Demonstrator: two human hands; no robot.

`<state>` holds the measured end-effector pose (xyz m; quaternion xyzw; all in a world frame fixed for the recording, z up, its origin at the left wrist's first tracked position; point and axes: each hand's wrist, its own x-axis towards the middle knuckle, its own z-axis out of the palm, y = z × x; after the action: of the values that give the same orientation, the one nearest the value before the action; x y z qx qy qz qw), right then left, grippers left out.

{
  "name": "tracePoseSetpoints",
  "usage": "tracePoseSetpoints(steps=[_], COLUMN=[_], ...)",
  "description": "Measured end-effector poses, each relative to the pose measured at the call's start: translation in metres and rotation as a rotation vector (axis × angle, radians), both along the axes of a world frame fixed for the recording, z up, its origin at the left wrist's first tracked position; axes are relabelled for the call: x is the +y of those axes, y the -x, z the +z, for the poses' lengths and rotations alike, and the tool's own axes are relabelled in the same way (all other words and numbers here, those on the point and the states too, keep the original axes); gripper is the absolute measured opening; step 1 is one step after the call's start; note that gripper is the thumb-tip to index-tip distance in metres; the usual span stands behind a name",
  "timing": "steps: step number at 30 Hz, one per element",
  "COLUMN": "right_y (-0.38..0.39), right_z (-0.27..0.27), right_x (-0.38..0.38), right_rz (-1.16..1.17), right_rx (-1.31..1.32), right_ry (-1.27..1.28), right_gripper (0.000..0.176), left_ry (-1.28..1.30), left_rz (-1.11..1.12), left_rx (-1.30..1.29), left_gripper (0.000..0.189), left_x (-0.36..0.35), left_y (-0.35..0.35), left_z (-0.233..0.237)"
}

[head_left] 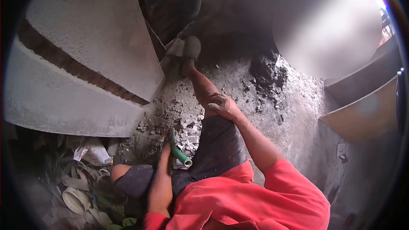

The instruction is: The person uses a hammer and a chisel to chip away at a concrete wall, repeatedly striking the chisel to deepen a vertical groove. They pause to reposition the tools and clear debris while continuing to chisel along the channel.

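My left hand [167, 139] is low on the left, closed around a short piece of green hose [181, 155]. The hose bends, and its open end points down toward my lap. Above the other bent leg, my right hand [224, 107] rests on my knee [208, 96], with its fingers spread over the skin and nothing held. That leg reaches forward to a dusty grey shoe [192, 47] on the floor. Part of my left fingers is dark and hard to make out.
Broken rubble [187, 132] lies on the floor between my legs, and a dark rubble heap [269, 74] sits ahead. A grooved grey slab [98, 38] stands on the left. Below it are a crumpled white bag [94, 151] and straps [76, 198]. A tan panel [362, 113] is at right.
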<state>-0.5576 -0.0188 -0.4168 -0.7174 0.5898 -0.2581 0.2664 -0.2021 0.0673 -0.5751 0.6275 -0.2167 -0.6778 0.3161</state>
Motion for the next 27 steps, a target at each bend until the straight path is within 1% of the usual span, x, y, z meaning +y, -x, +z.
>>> tracePoseSetpoints(steps=[1, 2, 4, 5, 6, 7, 8, 9, 11, 12, 13, 14, 15, 16, 17, 18, 19, 21, 22, 23, 25, 26, 27], right_y=[-0.004, -0.011, -0.039, -0.064, -0.091, -0.112, -0.128, -0.141, -0.16, -0.169, -0.177, -0.18, -0.182, -0.182, -0.181, -0.179, -0.176, -0.167, -0.159, -0.152, -0.137, -0.13, -0.124], right_z=[0.012, 0.023, 0.046, 0.067, 0.092, 0.105, 0.105, 0.103, 0.057, 0.045, 0.029, 0.019, 0.014, 0.021, 0.038, 0.055, 0.071, 0.099, 0.106, 0.109, 0.112, 0.116, 0.117], right_x=[0.004, 0.006, 0.007, 0.012, 0.022, 0.029, 0.04, 0.056, 0.082, 0.091, 0.099, 0.103, 0.103, 0.101, 0.098, 0.094, 0.091, 0.086, 0.082, 0.078, 0.072, 0.069, 0.069], right_rz=[-0.033, -0.014, -0.064, -0.022, 0.122, 0.26, 0.363, 0.459, 0.494, 0.495, 0.388, 0.348, 0.304, 0.307, 0.247, 0.184, 0.182, 0.018, 0.017, -0.01, -0.05, -0.074, -0.098], right_rx=[-0.049, -0.056, 0.524, 0.499, 0.43, 0.368, 0.308, 0.25, 0.191, 0.172, 0.015, -0.069, -0.151, -0.154, -0.264, -0.374, -0.378, -0.595, -0.531, -0.604, -0.689, -0.728, -0.764], right_ry=[-0.053, -0.055, -0.139, -0.135, -0.25, -0.356, -0.384, -0.414, -0.363, -0.426, -0.44, -0.432, -0.415, -0.414, -0.517, -0.614, -0.61, -0.727, -0.623, -0.624, -0.537, -0.494, -0.455], right_gripper=[0.035, 0.035, 0.054, 0.054, 0.061, 0.069, 0.073, 0.077, 0.079, 0.071, 0.057, 0.053, 0.049, 0.049, 0.045, 0.041, 0.041, 0.033, 0.036, 0.038, 0.037, 0.036, 0.035], left_ry=[0.0, 0.007, 0.046, 0.105, 0.307, 0.516, 0.258, 0.343, 0.681, 0.57, 0.46, 0.498, 0.498, 0.461, 0.423, 0.521, 0.525, 0.402, 0.291, 0.289, 0.311, 0.419, 0.412], left_rz=[0.006, 0.016, 0.042, 0.056, 0.024, -0.021, 0.005, 0.105, 0.261, 0.22, 0.179, 0.148, 0.153, 0.08, 0.004, 0.02, 0.017, -0.039, 0.036, 0.036, 0.033, -0.007, -0.011], left_rx=[-0.025, -0.077, -0.273, -0.408, -0.619, -0.826, -0.586, -0.604, -0.64, -0.757, -0.867, -0.807, -0.812, -0.807, -0.802, -0.83, -0.833, -0.337, -0.216, -0.216, -0.316, -0.461, -0.465], left_gripper=[0.045, 0.046, 0.048, 0.049, 0.047, 0.046, 0.043, 0.041, 0.04, 0.04, 0.04, 0.047, 0.047, 0.052, 0.058, 0.064, 0.064, 0.062, 0.052, 0.052, 0.032, 0.034, 0.034], left_x=[0.001, 0.004, 0.011, 0.015, 0.021, 0.018, 0.009, 0.006, 0.002, 0.002, -0.002, -0.003, -0.007, -0.009, -0.008, -0.011, -0.008, -0.006, -0.003, -0.002, -0.002, -0.008, -0.009], left_y=[0.002, 0.007, 0.016, 0.024, 0.02, 0.017, 0.014, 0.024, 0.026, 0.027, 0.027, 0.025, 0.024, 0.022, 0.021, 0.011, 0.003, -0.009, -0.007, -0.009, -0.02, -0.03, -0.039], left_z=[0.004, 0.013, 0.038, 0.054, 0.05, 0.037, 0.041, 0.045, 0.082, 0.103, 0.126, 0.151, 0.171, 0.189, 0.197, 0.167, 0.165, 0.164, 0.186, 0.182, 0.164, 0.156, 0.147])
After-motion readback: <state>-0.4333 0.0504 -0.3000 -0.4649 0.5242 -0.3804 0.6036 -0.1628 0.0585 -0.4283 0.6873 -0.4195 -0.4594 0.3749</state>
